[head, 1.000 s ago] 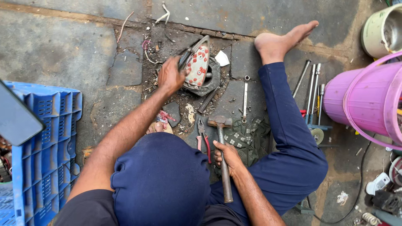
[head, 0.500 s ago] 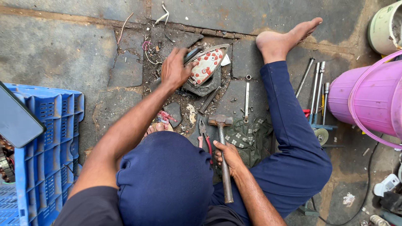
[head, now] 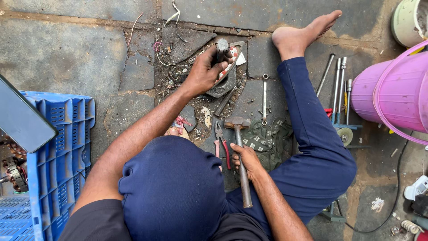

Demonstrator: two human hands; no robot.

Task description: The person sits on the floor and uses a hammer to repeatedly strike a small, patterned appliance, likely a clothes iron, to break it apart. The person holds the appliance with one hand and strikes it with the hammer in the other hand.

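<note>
Two bare hands at work above cracked grey stone paving (head: 67, 53). Left hand (head: 203, 73), at twelve o'clock from the bent dark-blue knee (head: 174, 187), wrapped around an old clothes iron with a red-and-white spotted shell (head: 231, 58), fingers (head: 218, 70) closed over its edge and thumb side pressed near a dark round knob (head: 222, 44) sticking up. Iron tilted on edge, resting on a dark metal base plate (head: 223, 85) on the paving. Right hand (head: 246, 161) at five o'clock from the iron, fingers curled shut around the wooden handle of a steel-headed hammer (head: 238, 147), hammer head lying on the ground toward twelve o'clock, touching a green patterned cloth (head: 263, 140). Red-handled pliers (head: 220, 145) just beside the hammer at its nine o'clock. Slim silver spanner (head: 265, 98) flat on the paving at three o'clock from the iron. Bare foot (head: 303, 35) at two o'clock, blue trouser leg running down from it. Long metal rods and screwdrivers (head: 336, 89) past the leg at three o'clock, near a pink plastic bucket (head: 392, 93). Blue plastic crate (head: 58, 151) at nine o'clock, a dark flat screen (head: 22, 118) leaning over its corner. Bits of wire and debris (head: 162, 49) scattered at eleven o'clock from the iron.
</note>
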